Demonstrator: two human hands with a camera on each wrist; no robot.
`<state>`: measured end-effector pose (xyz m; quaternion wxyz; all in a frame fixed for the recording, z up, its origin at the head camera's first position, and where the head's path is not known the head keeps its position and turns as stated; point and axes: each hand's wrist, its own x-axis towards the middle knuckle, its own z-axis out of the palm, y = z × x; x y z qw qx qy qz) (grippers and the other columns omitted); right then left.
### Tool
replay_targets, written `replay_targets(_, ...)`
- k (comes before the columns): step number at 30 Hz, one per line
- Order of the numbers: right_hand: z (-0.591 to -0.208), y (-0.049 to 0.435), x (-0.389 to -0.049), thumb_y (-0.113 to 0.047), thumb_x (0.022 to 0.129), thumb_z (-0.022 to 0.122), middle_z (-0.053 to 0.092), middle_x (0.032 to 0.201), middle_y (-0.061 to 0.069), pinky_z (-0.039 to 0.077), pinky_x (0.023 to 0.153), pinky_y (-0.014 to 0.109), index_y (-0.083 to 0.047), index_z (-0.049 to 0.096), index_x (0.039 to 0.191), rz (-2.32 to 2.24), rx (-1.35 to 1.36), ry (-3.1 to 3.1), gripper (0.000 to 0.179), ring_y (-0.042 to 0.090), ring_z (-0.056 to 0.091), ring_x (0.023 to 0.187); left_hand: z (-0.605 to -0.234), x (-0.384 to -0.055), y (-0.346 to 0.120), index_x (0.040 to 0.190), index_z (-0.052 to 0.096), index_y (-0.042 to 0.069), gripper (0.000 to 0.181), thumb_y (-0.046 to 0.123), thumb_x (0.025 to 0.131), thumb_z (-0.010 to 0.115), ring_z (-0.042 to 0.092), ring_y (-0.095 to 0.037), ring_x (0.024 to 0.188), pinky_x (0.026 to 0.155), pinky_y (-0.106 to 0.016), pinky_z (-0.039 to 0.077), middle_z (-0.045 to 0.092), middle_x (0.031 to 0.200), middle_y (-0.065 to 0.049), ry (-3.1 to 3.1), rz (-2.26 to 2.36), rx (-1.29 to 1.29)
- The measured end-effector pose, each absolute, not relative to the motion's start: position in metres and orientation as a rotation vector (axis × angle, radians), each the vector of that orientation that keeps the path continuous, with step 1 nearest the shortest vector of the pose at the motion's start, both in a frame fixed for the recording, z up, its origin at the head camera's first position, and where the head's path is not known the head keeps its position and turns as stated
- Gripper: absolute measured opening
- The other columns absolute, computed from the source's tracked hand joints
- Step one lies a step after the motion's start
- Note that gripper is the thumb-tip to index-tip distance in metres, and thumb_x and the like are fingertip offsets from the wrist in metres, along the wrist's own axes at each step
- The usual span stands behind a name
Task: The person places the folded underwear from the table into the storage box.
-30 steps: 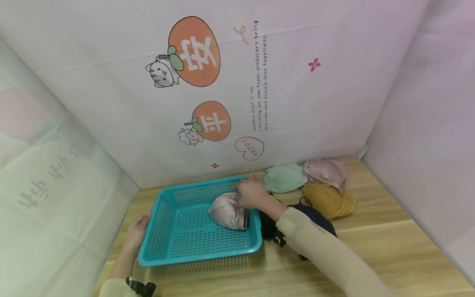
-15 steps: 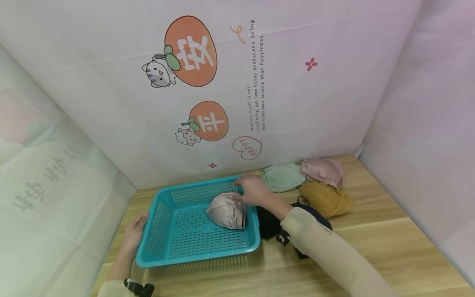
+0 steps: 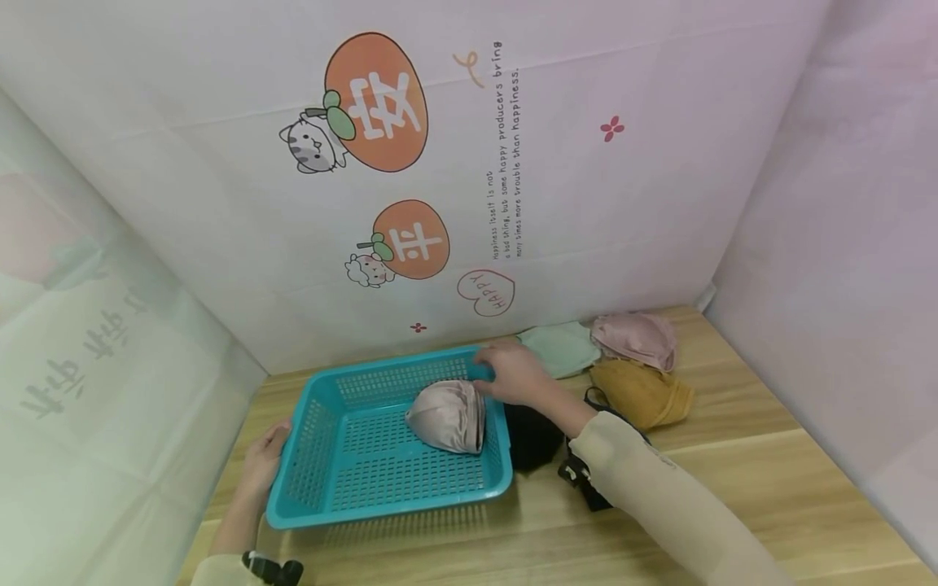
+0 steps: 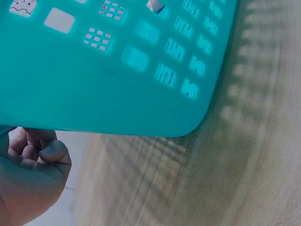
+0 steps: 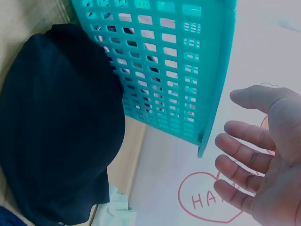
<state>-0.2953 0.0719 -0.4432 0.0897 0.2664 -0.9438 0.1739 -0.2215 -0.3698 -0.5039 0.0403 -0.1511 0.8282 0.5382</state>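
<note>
A turquoise plastic basket (image 3: 381,480) stands on the wooden table with a folded pinkish-grey satin bra (image 3: 443,415) in its right side. My left hand (image 3: 265,456) holds the basket's left rim; in the left wrist view its fingers are curled close under the edge. Over the far right corner of the basket is my right hand (image 3: 516,374), which holds nothing. Its fingers are spread and relaxed beside the basket's rim in the right wrist view. Just right of the basket lies a black bra (image 5: 66,127), partly hidden by my right forearm in the head view.
Right of the basket lie a mint green bra (image 3: 560,348), a dusty pink bra (image 3: 636,339) and a mustard yellow bra (image 3: 641,395). A dark item with a strap shows beneath my right sleeve (image 3: 659,488). A printed white cloth (image 3: 557,203) walls off the table's back.
My right hand has let go of the pinkish-grey bra and drawn back to the right, over the basket's rim. The bra stays in the basket. My left hand keeps its place.
</note>
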Motion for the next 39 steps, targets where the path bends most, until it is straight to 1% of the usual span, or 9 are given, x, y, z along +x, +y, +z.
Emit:
replay_targets(6,-0.445,0.085,-0.29,-0.031,0.086,0.078,0.074,0.103,0.005,0.056,0.08,0.039,-0.009,0.073,0.113,0.532,0.794,-2.764,0.035,0.02,0.066,0.095,-0.506,-0.222,-0.37,0.154,0.036,0.009,0.074,0.062,0.102,0.032,0.058,0.004,0.096,0.084,-0.022,0.052,0.05,0.144,-0.013,2.542,1.652,-0.463)
replay_targets(11,-0.447,0.094,-0.288,-0.032,0.086,0.077,0.073,0.103,0.004,0.056,0.081,0.039,-0.009,0.073,0.115,0.558,0.761,-2.773,0.037,0.02,0.066,0.095,-0.507,-0.221,-0.37,0.153,0.037,0.01,0.073,0.062,0.102,0.033,0.059,0.003,0.096,0.084,-0.023,0.053,0.054,0.138,-0.008,2.529,1.655,-0.472)
replay_targets(17,-0.447,0.104,-0.286,-0.033,0.088,0.074,0.074,0.108,0.004,0.056,0.084,0.04,-0.011,0.071,0.121,0.568,0.714,-2.817,0.04,0.021,0.066,0.099,-0.509,-0.22,-0.37,0.154,0.036,0.01,0.068,0.057,0.105,0.032,0.059,0.002,0.096,0.083,-0.024,0.053,0.053,0.139,-0.01,2.531,1.644,-0.461)
replay_targets(24,-0.446,0.113,-0.28,-0.034,0.091,0.072,0.073,0.109,0.006,0.055,0.086,0.043,-0.01,0.07,0.122,0.574,0.702,-2.823,0.039,0.023,0.065,0.101,-0.509,-0.22,-0.37,0.156,0.033,0.012,0.064,0.052,0.107,0.031,0.06,0.001,0.097,0.084,-0.025,0.053,0.047,0.146,-0.015,2.517,1.647,-0.452)
replay_targets(29,-0.446,0.119,-0.275,-0.034,0.091,0.072,0.073,0.106,0.006,0.055,0.084,0.042,-0.01,0.071,0.119,0.539,0.708,-2.807,0.037,0.023,0.064,0.099,-0.506,-0.217,-0.372,0.158,0.028,0.011,0.078,0.064,0.101,0.029,0.054,-0.006,0.111,0.087,-0.024,0.049,0.037,0.157,-0.019,2.547,1.578,-0.445)
replay_targets(34,-0.447,0.126,-0.271,-0.034,0.09,0.073,0.074,0.105,0.005,0.055,0.084,0.04,-0.011,0.072,0.119,0.506,0.69,-2.793,0.037,0.023,0.065,0.098,-0.504,-0.219,-0.373,0.158,0.027,0.011,0.084,0.07,0.098,0.028,0.052,-0.018,0.121,0.088,-0.025,0.048,0.036,0.158,-0.02,2.563,1.55,-0.42)
replay_targets(36,-0.447,0.128,-0.27,-0.035,0.09,0.073,0.074,0.105,0.004,0.055,0.083,0.04,-0.011,0.072,0.118,0.497,0.686,-2.788,0.037,0.023,0.065,0.097,-0.504,-0.22,-0.373,0.159,0.025,0.012,0.083,0.069,0.098,0.028,0.05,-0.027,0.13,0.094,-0.031,0.048,0.033,0.16,-0.02,2.543,1.57,-0.435)
replay_targets(37,-0.448,0.129,-0.269,-0.035,0.09,0.073,0.074,0.105,0.005,0.055,0.083,0.04,-0.011,0.072,0.117,0.498,0.683,-2.788,0.036,0.023,0.065,0.097,-0.504,-0.221,-0.372,0.159,0.025,0.013,0.083,0.07,0.098,0.027,0.047,-0.029,0.133,0.094,-0.03,0.048,0.032,0.161,-0.019,2.536,1.574,-0.446)
replay_targets(39,-0.449,0.131,-0.267,-0.034,0.09,0.074,0.074,0.104,0.005,0.055,0.082,0.04,-0.01,0.072,0.116,0.511,0.679,-2.788,0.035,0.023,0.065,0.096,-0.505,-0.221,-0.373,0.16,0.023,0.014,0.084,0.07,0.098,0.028,0.04,-0.034,0.141,0.1,-0.036,0.045,0.028,0.163,-0.019,2.516,1.597,-0.453)
